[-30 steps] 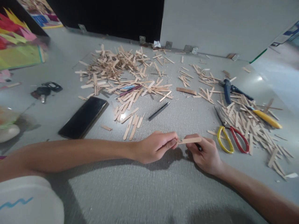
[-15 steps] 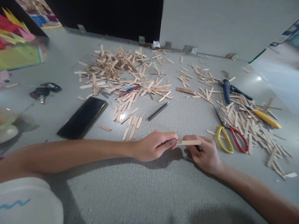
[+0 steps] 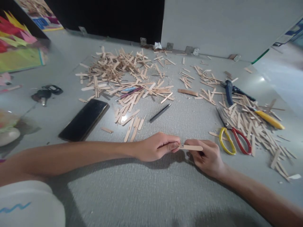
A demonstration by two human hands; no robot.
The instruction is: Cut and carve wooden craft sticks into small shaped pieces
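1. Clearly, the left hand point(image 3: 158, 146) pinches one end of a wooden popsicle stick point(image 3: 193, 147) between thumb and fingers, its knuckles folded in.
2. That popsicle stick lies roughly level between the two hands, its rounded free end pointing right across the right hand's fingers.
3. The right hand point(image 3: 207, 156) is curled with its fingers bent in; a small dark spot shows within it, but I cannot tell what it grips, or whether it touches the stick.
4. Just beyond the right hand lie scissors point(image 3: 227, 125) with one yellow and one red handle loop.
5. Past them, blue-handled pliers point(image 3: 228, 93) and a yellow-handled tool point(image 3: 268, 119) rest among scattered sticks point(image 3: 275, 160).
6. Ahead of the left hand, a dark pen point(image 3: 160, 113) lies slantwise on the grey table point(image 3: 142, 195).
7. Farther off is a heaped pile of popsicle sticks point(image 3: 115, 64); a black smartphone point(image 3: 84, 119) lies near the left forearm, with keys point(image 3: 42, 96) beyond it.
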